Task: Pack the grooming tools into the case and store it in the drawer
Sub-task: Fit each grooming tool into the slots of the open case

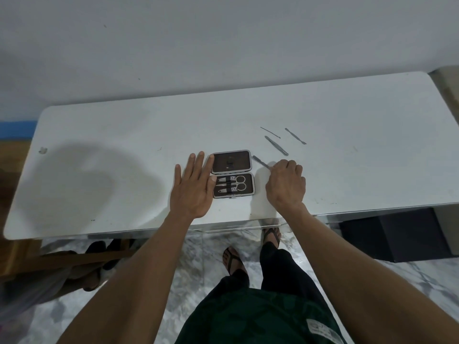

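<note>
Left hand [192,188] flat and open at centre frame, fingertips touching open case [233,174], likely steadying it; right hand [285,184] pinching file [260,162] just right of it; 3 tools [276,145] loose upper right, unpacked

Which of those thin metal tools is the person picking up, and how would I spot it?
Start at the open case in the middle of the white table. Just right of its lid lies a slim metal tool, slanting into the right hand. It alone is touched by a hand; the three other loose tools lie farther back, untouched.
</note>
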